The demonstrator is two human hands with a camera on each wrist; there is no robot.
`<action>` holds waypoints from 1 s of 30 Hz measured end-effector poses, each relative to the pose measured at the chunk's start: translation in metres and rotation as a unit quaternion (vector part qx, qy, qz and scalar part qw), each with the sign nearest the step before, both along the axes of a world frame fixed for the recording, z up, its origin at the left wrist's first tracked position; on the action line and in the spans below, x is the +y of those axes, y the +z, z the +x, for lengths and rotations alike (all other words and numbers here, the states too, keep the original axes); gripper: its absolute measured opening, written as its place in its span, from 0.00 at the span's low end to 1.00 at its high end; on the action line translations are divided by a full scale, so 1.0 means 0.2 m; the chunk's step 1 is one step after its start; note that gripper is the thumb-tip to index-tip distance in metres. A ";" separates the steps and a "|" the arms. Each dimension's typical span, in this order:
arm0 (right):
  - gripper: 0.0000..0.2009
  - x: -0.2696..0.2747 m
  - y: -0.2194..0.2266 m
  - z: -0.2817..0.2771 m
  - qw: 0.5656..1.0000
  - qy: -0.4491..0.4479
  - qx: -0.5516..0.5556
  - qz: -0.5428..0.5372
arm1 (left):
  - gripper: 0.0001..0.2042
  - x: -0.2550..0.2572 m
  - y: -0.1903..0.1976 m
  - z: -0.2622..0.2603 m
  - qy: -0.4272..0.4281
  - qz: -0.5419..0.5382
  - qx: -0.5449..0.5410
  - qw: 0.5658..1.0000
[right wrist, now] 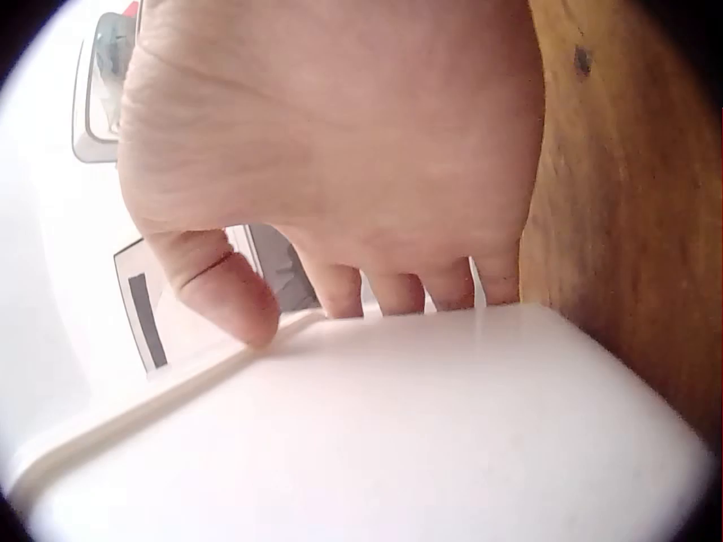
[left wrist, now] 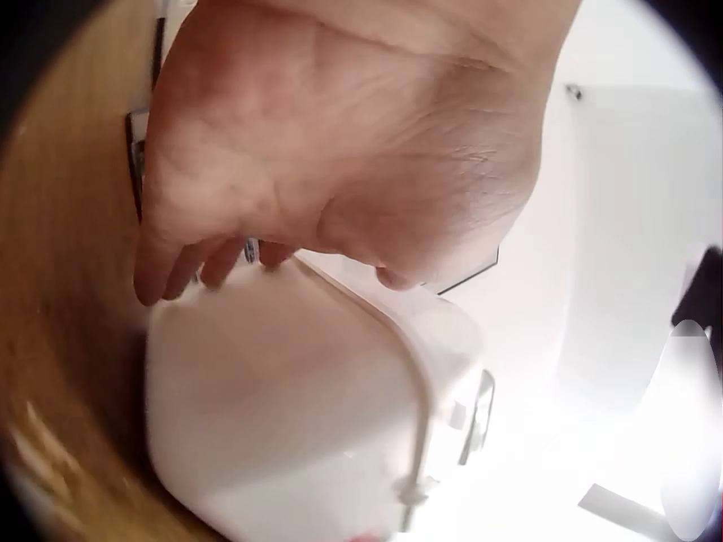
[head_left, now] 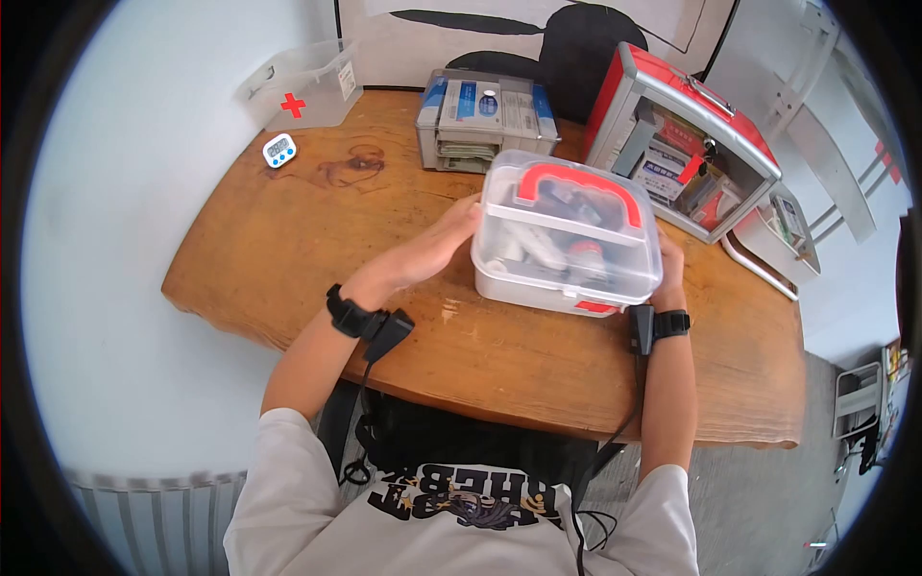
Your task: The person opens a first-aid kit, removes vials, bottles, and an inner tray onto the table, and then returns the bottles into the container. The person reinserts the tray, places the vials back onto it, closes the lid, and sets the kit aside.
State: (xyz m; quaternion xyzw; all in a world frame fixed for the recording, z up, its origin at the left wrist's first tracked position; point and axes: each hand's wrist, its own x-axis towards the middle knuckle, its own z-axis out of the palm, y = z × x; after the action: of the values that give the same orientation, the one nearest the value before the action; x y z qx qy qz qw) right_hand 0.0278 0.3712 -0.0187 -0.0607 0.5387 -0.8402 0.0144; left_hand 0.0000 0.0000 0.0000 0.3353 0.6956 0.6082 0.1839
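A white plastic first-aid box (head_left: pixel 538 288) with a clear lid and red handle (head_left: pixel 581 180) is held between both hands over the table. Bottles and packets show through its lid. At its left side is my left hand (head_left: pixel 437 240); in the left wrist view the fingers (left wrist: pixel 220 265) reach behind the box wall (left wrist: pixel 282 395). My right hand (head_left: pixel 670 264) holds the opposite side. In the right wrist view its thumb lies by the rim and the fingers (right wrist: pixel 401 294) go over the wall's far edge (right wrist: pixel 452 418), tips hidden.
On the wooden table (head_left: pixel 259 240) stand an empty clear bin (head_left: pixel 322 96) with a red cross, a white timer (head_left: pixel 279 151), a clear box of packets (head_left: pixel 432 144), and a red and silver medicine cabinet (head_left: pixel 696 115). A white tray (head_left: pixel 783 235) is at the right edge.
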 end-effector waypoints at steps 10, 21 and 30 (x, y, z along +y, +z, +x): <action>0.47 0.11 -0.01 -0.01 0.997 0.039 0.061 0.000 | 0.32 0.17 -0.06 -0.17 -0.021 0.195 -0.151 0.969; 0.45 0.07 0.02 -0.02 0.995 0.037 0.078 0.049 | 0.42 0.22 -0.16 -0.19 0.016 0.174 -0.174 0.969; 0.30 -0.09 0.16 -0.16 0.993 -0.115 -0.030 0.025 | 0.50 0.25 -0.15 -0.19 -0.028 0.179 -0.223 0.958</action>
State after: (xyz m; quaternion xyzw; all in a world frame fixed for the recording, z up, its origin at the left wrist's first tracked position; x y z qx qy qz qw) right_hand -0.0040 0.3525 0.0140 0.0273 0.5626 -0.8237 -0.0648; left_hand -0.0376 0.0507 -0.0307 0.2382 0.5070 0.7767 0.2880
